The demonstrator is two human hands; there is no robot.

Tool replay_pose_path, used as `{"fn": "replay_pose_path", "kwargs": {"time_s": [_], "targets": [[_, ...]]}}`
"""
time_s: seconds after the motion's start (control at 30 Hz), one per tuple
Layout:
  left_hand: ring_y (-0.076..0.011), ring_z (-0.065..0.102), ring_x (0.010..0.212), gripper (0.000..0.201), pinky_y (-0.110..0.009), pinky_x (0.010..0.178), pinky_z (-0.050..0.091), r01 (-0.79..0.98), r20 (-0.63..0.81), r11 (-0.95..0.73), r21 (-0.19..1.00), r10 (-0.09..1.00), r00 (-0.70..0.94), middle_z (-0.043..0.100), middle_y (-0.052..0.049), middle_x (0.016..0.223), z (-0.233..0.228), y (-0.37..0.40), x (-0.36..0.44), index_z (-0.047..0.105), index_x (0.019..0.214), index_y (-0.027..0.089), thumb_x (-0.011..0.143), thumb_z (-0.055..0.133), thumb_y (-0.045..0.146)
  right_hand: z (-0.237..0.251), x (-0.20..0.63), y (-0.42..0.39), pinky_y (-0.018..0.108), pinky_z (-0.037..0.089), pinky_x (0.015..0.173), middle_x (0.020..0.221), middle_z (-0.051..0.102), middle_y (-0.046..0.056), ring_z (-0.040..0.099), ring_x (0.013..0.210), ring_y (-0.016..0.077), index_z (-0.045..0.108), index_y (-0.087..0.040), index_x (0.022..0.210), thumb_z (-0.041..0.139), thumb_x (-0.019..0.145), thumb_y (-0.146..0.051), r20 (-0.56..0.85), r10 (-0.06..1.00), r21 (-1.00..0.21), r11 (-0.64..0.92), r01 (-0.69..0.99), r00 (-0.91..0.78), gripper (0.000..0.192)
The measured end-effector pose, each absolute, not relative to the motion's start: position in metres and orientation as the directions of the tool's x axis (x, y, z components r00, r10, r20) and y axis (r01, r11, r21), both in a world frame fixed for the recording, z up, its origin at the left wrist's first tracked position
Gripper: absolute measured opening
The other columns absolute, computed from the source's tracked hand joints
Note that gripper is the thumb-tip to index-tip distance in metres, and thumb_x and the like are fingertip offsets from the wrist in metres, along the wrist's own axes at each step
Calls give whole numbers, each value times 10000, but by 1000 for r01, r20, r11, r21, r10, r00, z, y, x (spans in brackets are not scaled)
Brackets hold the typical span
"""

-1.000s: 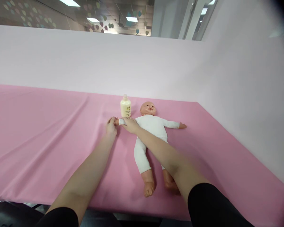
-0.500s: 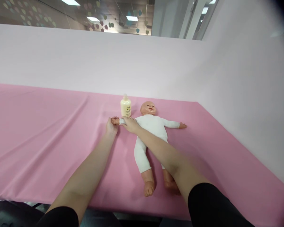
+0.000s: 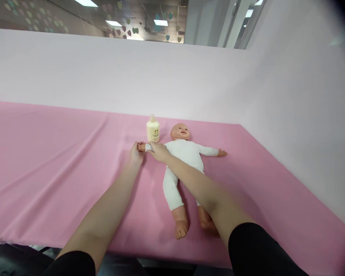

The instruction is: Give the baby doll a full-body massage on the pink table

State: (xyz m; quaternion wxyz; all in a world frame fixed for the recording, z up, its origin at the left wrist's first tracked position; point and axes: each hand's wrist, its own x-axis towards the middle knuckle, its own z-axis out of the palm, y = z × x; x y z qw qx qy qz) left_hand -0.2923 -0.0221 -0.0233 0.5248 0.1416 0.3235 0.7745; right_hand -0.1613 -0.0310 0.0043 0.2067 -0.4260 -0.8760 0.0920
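A baby doll (image 3: pixel 186 153) with a white cloth body lies on its back, head toward the wall. Its arm on the left side is stretched out between my hands. My left hand (image 3: pixel 136 153) is closed around that arm's small hand. My right hand (image 3: pixel 159 151) wraps over the white sleeve of the same arm, with its fingertips partly hidden. Just behind my hands stands an upright bottle (image 3: pixel 153 130) of pale yellow liquid with a clear cap. My right forearm crosses over the doll's lower body and hides part of one leg.
Pink cloth (image 3: pixel 60 165) with a few creases covers the table. A white wall (image 3: pixel 117 73) rises at the back and another along the right. Above the back wall is glass with heart-shaped stickers. A dark seat (image 3: pixel 14 260) shows at the lower left.
My left hand's thumb and fingers have shifted slightly, now covering more of the doll's hand. The right hand, the doll's body and the bottle stay in place.
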Motion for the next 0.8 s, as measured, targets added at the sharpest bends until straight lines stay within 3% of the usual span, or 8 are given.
{"fn": "replay_pose_path", "kwargs": {"time_s": [0.37, 0.8], "targets": [[-76, 566, 596, 298, -212, 688, 479, -623, -145, -316, 715, 805, -575, 548, 6, 649, -18, -29, -290, 498, 662, 158, 940, 390, 167, 1, -161, -30, 427, 392, 924, 1211, 590, 107, 531, 1116, 272, 464, -204, 1235, 482, 915, -362, 277, 768, -351, 640, 684, -577, 357], [-69, 503, 500, 149, -230, 643, 491, -596, -158, -297, 746, 790, -592, 450, 63, 542, -18, -25, -301, 511, 700, 169, 844, 523, 209, 1, -161, -32, 440, 355, 959, 1241, 566, 117, 497, 1156, 277, 454, -202, 1259, 516, 899, -335, 232, 762, -340, 645, 684, -604, 389]]}}
